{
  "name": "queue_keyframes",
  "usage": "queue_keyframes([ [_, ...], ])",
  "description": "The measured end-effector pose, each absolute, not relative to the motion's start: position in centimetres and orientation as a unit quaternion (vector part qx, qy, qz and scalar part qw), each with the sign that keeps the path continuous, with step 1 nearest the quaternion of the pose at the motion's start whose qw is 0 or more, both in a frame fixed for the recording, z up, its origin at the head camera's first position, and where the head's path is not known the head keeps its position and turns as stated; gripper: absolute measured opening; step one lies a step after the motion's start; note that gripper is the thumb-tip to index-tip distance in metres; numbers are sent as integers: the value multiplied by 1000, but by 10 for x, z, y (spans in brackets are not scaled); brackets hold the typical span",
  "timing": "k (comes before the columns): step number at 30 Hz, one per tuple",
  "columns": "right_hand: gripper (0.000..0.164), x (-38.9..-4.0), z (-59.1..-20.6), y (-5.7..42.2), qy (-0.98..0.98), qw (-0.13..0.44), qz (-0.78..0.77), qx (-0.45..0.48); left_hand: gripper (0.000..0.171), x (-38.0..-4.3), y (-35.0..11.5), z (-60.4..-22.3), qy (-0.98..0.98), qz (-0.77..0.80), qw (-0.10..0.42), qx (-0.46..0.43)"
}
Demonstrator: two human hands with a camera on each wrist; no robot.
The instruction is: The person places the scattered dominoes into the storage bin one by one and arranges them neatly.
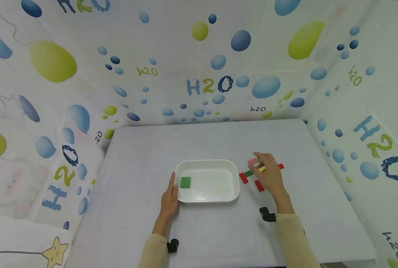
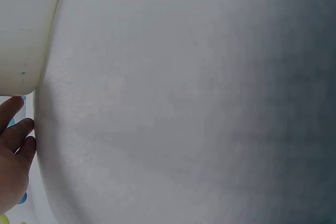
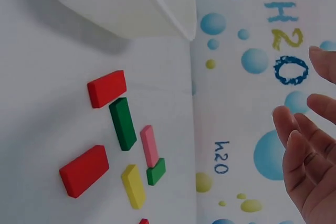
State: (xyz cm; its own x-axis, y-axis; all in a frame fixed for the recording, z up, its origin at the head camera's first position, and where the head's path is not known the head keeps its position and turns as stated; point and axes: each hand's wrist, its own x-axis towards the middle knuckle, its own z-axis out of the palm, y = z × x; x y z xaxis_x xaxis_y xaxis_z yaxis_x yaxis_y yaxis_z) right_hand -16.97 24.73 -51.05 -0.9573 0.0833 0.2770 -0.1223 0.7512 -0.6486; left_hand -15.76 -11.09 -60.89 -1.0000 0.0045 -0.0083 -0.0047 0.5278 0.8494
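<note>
A white rectangular tray (image 1: 212, 200) lies in the middle of the table with one green square block (image 1: 185, 182) inside, near its left end. My left hand (image 1: 169, 199) rests against the tray's left side, fingers mostly straight; the left wrist view catches its fingertips (image 2: 27, 127) by the tray's corner. Right of the tray my right hand (image 1: 267, 172) hovers over a loose group of blocks, its fingers spread and holding nothing. Below it lie red blocks (image 3: 85, 170), a long green block (image 3: 123, 124), a pink block (image 3: 149, 146), a small green block (image 3: 156, 171) and a yellow block (image 3: 134, 186).
A white cloth covers the table (image 1: 145, 149). Printed curtains (image 1: 172, 48) with blue and green bubbles rise behind it and on both sides. Small black devices sit at both wrists, just past the cream sleeves (image 1: 296, 238).
</note>
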Motion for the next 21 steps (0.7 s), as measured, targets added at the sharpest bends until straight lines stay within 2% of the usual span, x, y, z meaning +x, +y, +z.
queue_keyframes([
  [12,52,-165,-532,275,-940,99,325,20,52,-159,-111,-610,873,489,3,3],
  [21,64,-164,-540,290,-950,-22,312,-7,52,-159,-111,-610,873,488,2,3],
])
